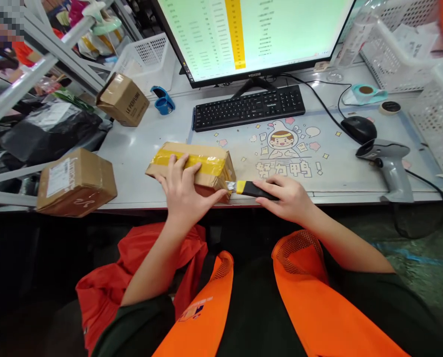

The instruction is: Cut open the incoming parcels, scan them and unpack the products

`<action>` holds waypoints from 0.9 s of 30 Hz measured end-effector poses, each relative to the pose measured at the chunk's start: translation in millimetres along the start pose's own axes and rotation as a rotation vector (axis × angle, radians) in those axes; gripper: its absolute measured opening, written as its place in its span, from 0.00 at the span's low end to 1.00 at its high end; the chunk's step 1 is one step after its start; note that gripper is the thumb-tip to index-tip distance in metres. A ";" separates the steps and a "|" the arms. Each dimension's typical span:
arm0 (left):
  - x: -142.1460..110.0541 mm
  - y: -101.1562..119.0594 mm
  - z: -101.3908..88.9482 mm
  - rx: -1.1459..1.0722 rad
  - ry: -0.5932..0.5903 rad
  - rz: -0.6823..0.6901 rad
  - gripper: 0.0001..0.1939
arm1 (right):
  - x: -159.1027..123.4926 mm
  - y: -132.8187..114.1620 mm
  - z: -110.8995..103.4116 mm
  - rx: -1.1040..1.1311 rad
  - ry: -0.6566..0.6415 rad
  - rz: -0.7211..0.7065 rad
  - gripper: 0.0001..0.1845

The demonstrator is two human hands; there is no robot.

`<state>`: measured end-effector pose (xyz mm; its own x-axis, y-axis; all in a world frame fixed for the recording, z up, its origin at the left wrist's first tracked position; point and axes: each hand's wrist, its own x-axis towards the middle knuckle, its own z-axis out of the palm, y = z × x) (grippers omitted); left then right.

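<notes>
Near the front edge of the white tabletop (132, 161), our left hand (182, 191) spreads its fingers wide over the brown, yellow-taped cardboard box (212, 166); our right hand (290, 196) has its fingers wrapped around the black-and-yellow utility knife (253, 189), metal tip at the box's right end. We should cut shallowly, press firmly, and angle the tip away from our left thumb (rather near it).

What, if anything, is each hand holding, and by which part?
The right hand holds the box cutter by its black handle. The left hand lies spread on the cardboard box, fingers on its taped top, thumb at its near side.
</notes>
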<state>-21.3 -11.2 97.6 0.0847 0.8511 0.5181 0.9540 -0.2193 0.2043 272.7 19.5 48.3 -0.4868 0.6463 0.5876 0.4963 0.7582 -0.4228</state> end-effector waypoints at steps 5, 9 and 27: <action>-9.3 -3.6 16.3 -0.047 0.132 0.046 0.33 | 26.4 1.7 6.2 -0.028 -0.065 -0.169 0.24; -7.7 -14.7 17.8 -0.058 0.100 0.073 0.32 | 42.0 9.3 4.9 -0.062 -0.100 -0.228 0.23; 4.9 -88.9 10.0 -0.115 0.132 0.031 0.34 | 58.9 -31.7 -67.5 -0.159 -0.170 0.059 0.22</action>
<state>-102.8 17.2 73.7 0.0683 0.7746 0.6287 0.9116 -0.3045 0.2761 276.8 27.7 142.9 -0.5610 0.7042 0.4353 0.6278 0.7046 -0.3308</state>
